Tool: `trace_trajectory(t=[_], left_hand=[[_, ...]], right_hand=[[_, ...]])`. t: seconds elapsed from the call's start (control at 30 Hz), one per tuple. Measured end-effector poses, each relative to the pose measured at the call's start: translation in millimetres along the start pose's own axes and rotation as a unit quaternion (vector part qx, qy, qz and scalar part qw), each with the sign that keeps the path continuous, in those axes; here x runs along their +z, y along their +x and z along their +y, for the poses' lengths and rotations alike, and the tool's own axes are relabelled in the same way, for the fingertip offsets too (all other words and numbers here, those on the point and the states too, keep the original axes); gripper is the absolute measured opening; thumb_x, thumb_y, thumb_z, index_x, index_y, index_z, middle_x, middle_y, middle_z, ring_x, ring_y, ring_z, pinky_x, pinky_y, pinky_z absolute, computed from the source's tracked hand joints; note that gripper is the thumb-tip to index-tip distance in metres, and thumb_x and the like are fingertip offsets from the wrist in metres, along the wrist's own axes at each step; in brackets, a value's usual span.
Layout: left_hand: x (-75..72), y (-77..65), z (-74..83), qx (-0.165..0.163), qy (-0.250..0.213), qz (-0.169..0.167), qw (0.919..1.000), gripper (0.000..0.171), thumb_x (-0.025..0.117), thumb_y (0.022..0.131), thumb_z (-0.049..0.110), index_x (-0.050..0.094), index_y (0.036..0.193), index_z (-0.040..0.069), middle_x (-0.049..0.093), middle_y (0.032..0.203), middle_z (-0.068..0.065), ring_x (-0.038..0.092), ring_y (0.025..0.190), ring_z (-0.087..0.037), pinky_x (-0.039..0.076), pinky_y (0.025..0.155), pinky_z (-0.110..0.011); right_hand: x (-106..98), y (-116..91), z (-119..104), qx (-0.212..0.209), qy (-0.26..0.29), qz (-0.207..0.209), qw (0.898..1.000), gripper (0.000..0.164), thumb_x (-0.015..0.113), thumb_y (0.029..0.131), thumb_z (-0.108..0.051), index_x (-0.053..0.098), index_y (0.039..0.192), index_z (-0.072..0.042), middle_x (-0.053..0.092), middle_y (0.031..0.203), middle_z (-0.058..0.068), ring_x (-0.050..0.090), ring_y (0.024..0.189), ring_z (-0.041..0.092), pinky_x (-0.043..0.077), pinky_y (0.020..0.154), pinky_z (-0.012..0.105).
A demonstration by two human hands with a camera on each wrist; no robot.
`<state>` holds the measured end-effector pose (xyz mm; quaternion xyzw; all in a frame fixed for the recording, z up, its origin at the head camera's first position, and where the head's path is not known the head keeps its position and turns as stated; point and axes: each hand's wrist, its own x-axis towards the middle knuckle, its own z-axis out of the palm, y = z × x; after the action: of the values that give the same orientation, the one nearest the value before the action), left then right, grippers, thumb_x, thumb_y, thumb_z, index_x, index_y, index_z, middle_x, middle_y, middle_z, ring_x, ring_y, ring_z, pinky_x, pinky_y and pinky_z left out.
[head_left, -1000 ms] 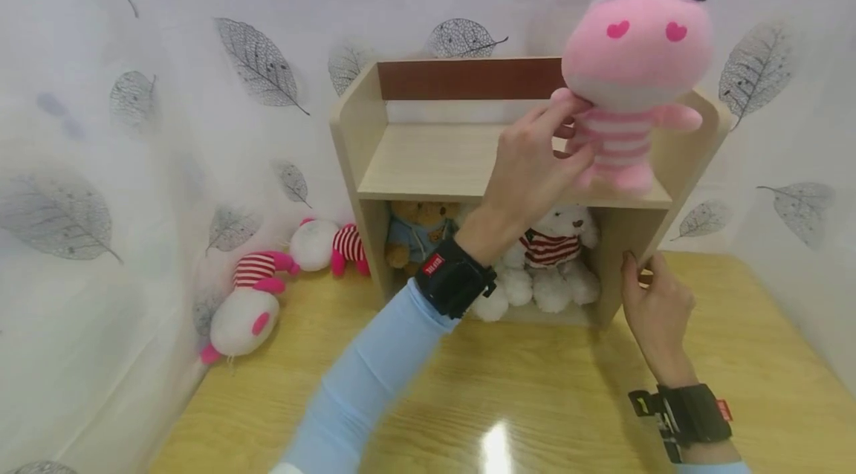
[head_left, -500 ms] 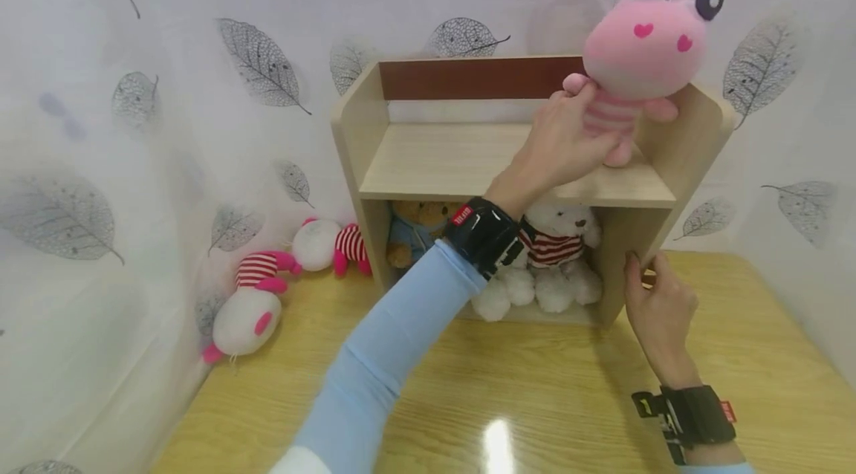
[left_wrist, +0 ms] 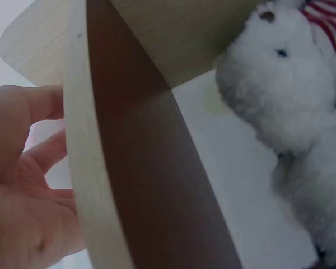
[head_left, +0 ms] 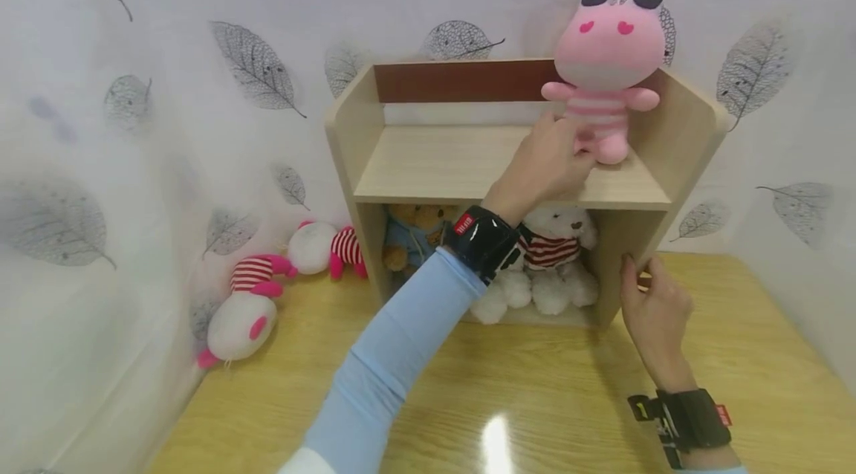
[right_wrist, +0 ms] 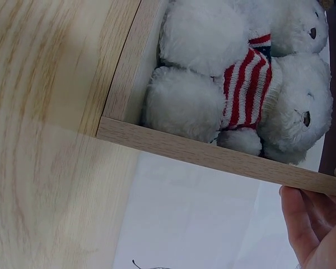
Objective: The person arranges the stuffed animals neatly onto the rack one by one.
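A pink frog-like plush toy (head_left: 608,50) with bulging black-and-white eyes and a striped belly is upright at the right end of the upper shelf board (head_left: 441,162). My left hand (head_left: 551,154) pinches it low down, around one leg. In the left wrist view, the front edge of the board partly hides that hand (left_wrist: 28,162), and only a trace of pink shows behind the fingers. Lower right, my right hand (head_left: 658,307) grips the front edge of the wooden shelf unit's right side panel (head_left: 625,258). The right wrist view shows its fingers (right_wrist: 298,221) against that panel.
White plush bears (right_wrist: 297,106) in striped tops and a brown bear (head_left: 417,232) in blue sit in the lower compartment. Two white-and-pink plush toys lie left of the shelf, one nearer (head_left: 241,325) and one farther (head_left: 314,247). Leaf-patterned cloth (head_left: 200,162) hangs behind the table (head_left: 535,400).
The pink plush toy has moved back and down onto the upper shelf and straightened after a brief tilt. My left hand slid from its side to its leg. The right hand stays put.
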<state>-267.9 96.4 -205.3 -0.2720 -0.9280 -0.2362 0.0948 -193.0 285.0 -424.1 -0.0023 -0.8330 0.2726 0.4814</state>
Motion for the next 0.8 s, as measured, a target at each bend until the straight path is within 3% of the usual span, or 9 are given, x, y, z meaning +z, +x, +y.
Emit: trace_trajectory(t=[0.07,0.23,0.33,0.43,0.5,0.6,0.7,0.8], left_hand=[[2.2,-0.6,0.5,0.007,0.029,0.001,0.9996,0.026,0.059,0.097,0.025,0.073,0.119,0.024,0.062,0.126,-0.001,0.047,0.126,-0.015,0.044,0.100,-0.024],[6.7,1.4,5.4,0.020,0.046,-0.009,0.9987,0.021,0.058,0.096,0.032,0.072,0.103,0.017,0.061,0.118,-0.005,0.047,0.122,-0.016,0.044,0.096,-0.021],[8.5,0.8,9.8,0.015,0.057,-0.012,0.9982,0.030,0.059,0.097,0.035,0.073,0.119,0.019,0.056,0.130,-0.004,0.047,0.122,-0.014,0.043,0.097,-0.020],[10.3,-0.8,15.0,0.016,0.097,-0.014,0.9951,0.044,0.058,0.099,0.039,0.061,0.142,0.032,0.049,0.144,0.002,0.045,0.127,-0.013,0.040,0.104,-0.025],[12.1,-1.5,18.3,0.023,0.120,-0.027,0.9921,0.047,0.056,0.100,0.043,0.053,0.147,0.039,0.047,0.150,0.006,0.042,0.134,-0.014,0.039,0.108,-0.030],[17.0,-0.8,21.8,0.044,0.153,-0.059,0.9854,0.052,0.051,0.102,0.051,0.043,0.153,0.043,0.034,0.164,0.012,0.028,0.152,-0.016,0.031,0.120,-0.041],[23.1,2.0,24.9,0.035,0.152,-0.103,0.9824,0.062,0.045,0.102,0.060,0.027,0.159,0.046,0.008,0.171,0.021,0.007,0.160,-0.021,0.025,0.124,-0.052],[27.9,6.7,29.2,0.024,0.152,-0.122,0.9805,0.068,0.040,0.101,0.067,0.017,0.161,0.045,-0.004,0.171,0.020,0.002,0.160,-0.022,0.023,0.125,-0.050]], right_hand=[[0,0,1,0.001,0.001,-0.002,1.000,0.026,0.061,0.096,-0.016,0.065,0.092,0.010,0.074,0.085,0.028,0.070,0.060,0.046,0.042,0.051,0.028],[-1,-1,1,0.000,0.003,-0.002,1.000,0.024,0.062,0.096,-0.015,0.065,0.094,0.009,0.074,0.086,0.027,0.070,0.060,0.046,0.041,0.052,0.024],[-1,-1,0,0.002,0.004,-0.002,1.000,0.023,0.062,0.095,-0.014,0.066,0.095,0.009,0.075,0.088,0.027,0.070,0.061,0.046,0.041,0.053,0.023],[-1,-1,0,0.001,0.008,-0.003,1.000,0.022,0.062,0.095,-0.013,0.066,0.096,0.009,0.074,0.089,0.027,0.070,0.061,0.046,0.042,0.052,0.025],[-1,-1,0,0.000,0.009,-0.003,1.000,0.022,0.062,0.095,-0.013,0.066,0.096,0.009,0.074,0.089,0.028,0.070,0.061,0.046,0.043,0.052,0.028],[-1,-1,1,0.002,0.009,-0.004,1.000,0.022,0.062,0.095,-0.012,0.066,0.097,0.009,0.074,0.090,0.028,0.070,0.061,0.046,0.044,0.053,0.028],[-1,-1,2,0.000,0.009,-0.005,1.000,0.021,0.063,0.095,-0.012,0.066,0.098,0.009,0.075,0.089,0.027,0.071,0.060,0.046,0.044,0.053,0.025],[-1,0,3,-0.003,0.010,0.001,1.000,0.021,0.063,0.095,-0.012,0.066,0.097,0.009,0.075,0.088,0.027,0.070,0.059,0.045,0.044,0.052,0.022]])
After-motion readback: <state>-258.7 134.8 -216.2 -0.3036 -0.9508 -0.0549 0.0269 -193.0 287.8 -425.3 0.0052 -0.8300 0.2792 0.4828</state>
